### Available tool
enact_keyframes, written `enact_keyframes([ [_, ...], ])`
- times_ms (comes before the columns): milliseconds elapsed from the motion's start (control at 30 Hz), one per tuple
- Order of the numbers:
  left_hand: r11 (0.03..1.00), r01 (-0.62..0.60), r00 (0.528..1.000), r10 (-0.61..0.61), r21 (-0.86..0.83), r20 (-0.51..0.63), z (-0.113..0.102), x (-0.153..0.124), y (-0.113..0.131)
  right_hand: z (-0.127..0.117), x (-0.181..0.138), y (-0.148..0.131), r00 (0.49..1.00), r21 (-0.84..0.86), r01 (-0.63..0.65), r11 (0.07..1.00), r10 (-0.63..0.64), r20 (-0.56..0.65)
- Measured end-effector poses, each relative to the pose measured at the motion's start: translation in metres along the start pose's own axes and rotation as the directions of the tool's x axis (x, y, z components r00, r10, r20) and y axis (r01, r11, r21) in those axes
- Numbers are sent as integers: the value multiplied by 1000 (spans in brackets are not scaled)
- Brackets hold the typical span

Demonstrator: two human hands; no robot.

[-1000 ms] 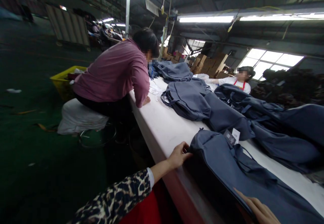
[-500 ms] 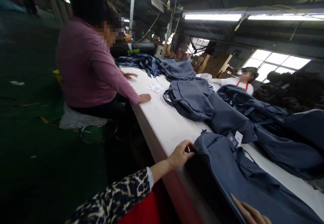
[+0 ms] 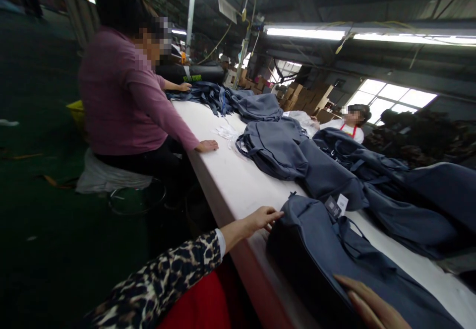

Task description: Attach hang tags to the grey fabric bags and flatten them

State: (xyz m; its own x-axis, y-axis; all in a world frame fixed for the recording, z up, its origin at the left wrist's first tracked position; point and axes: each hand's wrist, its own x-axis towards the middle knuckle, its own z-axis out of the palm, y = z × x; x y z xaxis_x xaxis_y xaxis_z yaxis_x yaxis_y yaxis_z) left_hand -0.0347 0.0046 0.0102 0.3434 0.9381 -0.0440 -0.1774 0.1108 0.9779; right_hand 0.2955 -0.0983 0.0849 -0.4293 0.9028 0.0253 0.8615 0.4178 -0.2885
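Observation:
A dark blue bag (image 3: 334, 254) lies on the white table in front of me, a zipper pull at its top corner and paper tags (image 3: 337, 205) beside its far edge. At that near-left corner my left hand (image 3: 262, 220) touches the fabric with its fingertips, fingers stretched out. My right hand (image 3: 372, 301), partly cut off by the bottom of the picture, rests flat along the bag's near side edge with its fingers extended. The side of the bag facing me is in dark shadow.
More blue bags (image 3: 277, 148) lie along the white table (image 3: 245, 190). A co-worker in a pink top (image 3: 115, 91) sits on a stool to the left, one hand on the table edge. Another person (image 3: 349, 128) is across the table. Cardboard boxes (image 3: 308, 98) are stacked behind.
My left fingers have straightened from a curled pinch at the bag's corner. My right hand shows more over the bag. The co-worker's far hand has moved onto the blue straps at the back.

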Motion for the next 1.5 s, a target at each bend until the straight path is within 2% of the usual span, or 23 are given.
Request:
enact_keyframes([
  [67,1000,2,999,-3,16,34,3,1,3,-15,33,-18,994,105,-78,991,86,-72],
  [133,1000,20,998,-21,15,61,7,0,4,-19,69,-36,994,178,-50,983,67,-88],
  [233,998,52,994,-49,-29,98,14,-7,0,-4,114,-52,1000,168,-1,986,6,-27],
  [333,993,65,991,-53,-100,120,21,-14,-7,24,132,-55,1000,124,12,992,-13,8],
  [433,980,87,987,-60,-177,151,28,-14,-12,42,125,-53,998,198,-65,978,64,12],
  [500,971,107,983,-71,-212,171,33,-11,-13,46,116,-55,987,247,-159,956,160,17],
  [567,963,124,981,-82,-240,177,38,-9,-12,46,108,-59,983,254,-184,950,185,18],
  [667,949,124,985,-81,-289,155,42,-7,-8,45,103,-63,993,202,-116,972,119,-7],
  [767,946,74,996,-52,-315,77,42,-8,-7,51,101,-57,990,167,-115,979,126,-60],
  [900,941,6,997,-31,-340,-67,29,-8,-14,76,90,-33,979,115,-59,992,79,-185],
  [1033,929,-30,985,-35,-369,-168,14,-9,-23,104,70,-12,961,-8,-25,1000,22,-277],
  [1133,917,-38,980,-43,-396,-192,10,-9,-26,110,61,-8,958,-71,-18,997,-3,-286],
  [1267,904,-33,975,-64,-426,-211,12,-10,-29,103,56,-19,954,-89,32,996,-57,-294],
  [1400,892,-19,964,-103,-452,-244,13,1,-32,101,60,-41,965,-148,167,975,-193,-179],
  [1500,887,-4,957,-131,-462,-259,9,14,-29,106,66,-52,971,-204,163,965,-193,-140],
])
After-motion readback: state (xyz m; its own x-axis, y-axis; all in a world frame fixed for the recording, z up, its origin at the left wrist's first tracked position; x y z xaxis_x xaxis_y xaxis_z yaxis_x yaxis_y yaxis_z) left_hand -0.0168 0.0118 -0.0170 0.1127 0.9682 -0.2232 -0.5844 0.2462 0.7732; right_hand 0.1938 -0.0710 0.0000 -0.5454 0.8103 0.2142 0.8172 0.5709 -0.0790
